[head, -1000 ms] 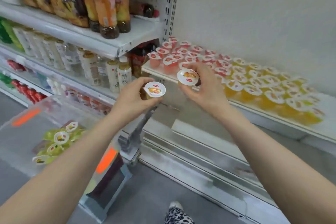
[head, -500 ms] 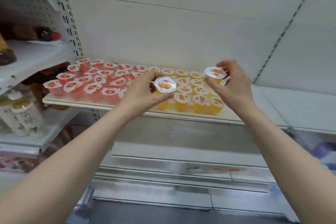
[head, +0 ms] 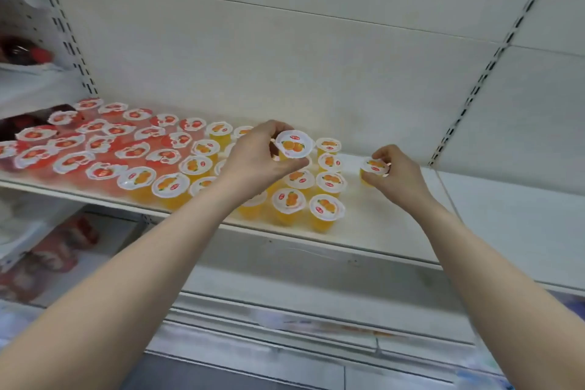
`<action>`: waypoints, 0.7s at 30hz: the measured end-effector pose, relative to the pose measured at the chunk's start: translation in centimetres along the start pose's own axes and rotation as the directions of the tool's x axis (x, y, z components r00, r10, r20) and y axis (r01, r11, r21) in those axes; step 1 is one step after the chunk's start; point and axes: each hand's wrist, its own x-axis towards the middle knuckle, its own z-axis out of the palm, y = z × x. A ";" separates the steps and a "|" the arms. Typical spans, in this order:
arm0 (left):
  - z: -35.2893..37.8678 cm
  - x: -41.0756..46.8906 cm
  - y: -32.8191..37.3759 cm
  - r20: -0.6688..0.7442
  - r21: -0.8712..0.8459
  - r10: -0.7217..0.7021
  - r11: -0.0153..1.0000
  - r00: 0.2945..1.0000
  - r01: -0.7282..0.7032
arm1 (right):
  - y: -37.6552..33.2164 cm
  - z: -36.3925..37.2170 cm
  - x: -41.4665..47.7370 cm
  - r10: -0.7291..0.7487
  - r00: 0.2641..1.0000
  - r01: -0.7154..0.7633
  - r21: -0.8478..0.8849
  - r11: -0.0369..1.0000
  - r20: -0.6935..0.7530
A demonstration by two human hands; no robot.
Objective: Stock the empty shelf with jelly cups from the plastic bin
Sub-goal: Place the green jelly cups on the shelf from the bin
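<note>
A white shelf (head: 395,231) carries several red jelly cups (head: 72,161) on its left and several orange jelly cups (head: 326,207) in rows toward the middle. My left hand (head: 256,161) holds an orange jelly cup (head: 293,144) above the orange rows. My right hand (head: 399,174) grips another orange jelly cup (head: 375,168) low over the bare shelf, just right of the last orange column; whether it touches the shelf is unclear. The plastic bin is out of view.
Bare shelf surface (head: 506,215) stretches right of the cups. A slotted upright (head: 493,63) runs up the back wall at right, another upright (head: 69,41) at left. Bottles and packets (head: 53,250) sit on neighbouring shelves to the left.
The view swung from the bin and left shelves onto the jelly shelf. Both hands moved forward with their cups; the right one dropped to the bare spot beside the orange rows.
</note>
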 end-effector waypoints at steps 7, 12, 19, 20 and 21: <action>1.7 1.7 0.5 -0.049 0.021 -0.085 0.996 0.995 0.086 | 1.3 2.3 5.0 -0.045 0.994 0.045 0.002 0.999 0.103; 2.5 2.9 0.8 -0.066 0.051 -0.108 0.992 0.992 0.112 | 1.8 3.0 7.4 -0.084 0.991 0.088 -0.036 0.996 0.103; 5.0 4.8 1.7 -0.037 0.085 -0.050 0.995 0.998 0.053 | 3.0 2.4 8.1 -0.174 0.960 0.209 -0.147 0.967 0.217; 5.5 5.1 2.0 -0.025 0.088 -0.040 0.995 0.999 0.042 | 3.2 1.9 8.2 -0.206 0.947 0.254 -0.181 0.950 0.248; 6.1 5.4 2.3 -0.010 0.090 -0.029 0.996 1.000 0.030 | 3.4 1.3 8.2 -0.239 0.933 0.299 -0.210 0.931 0.270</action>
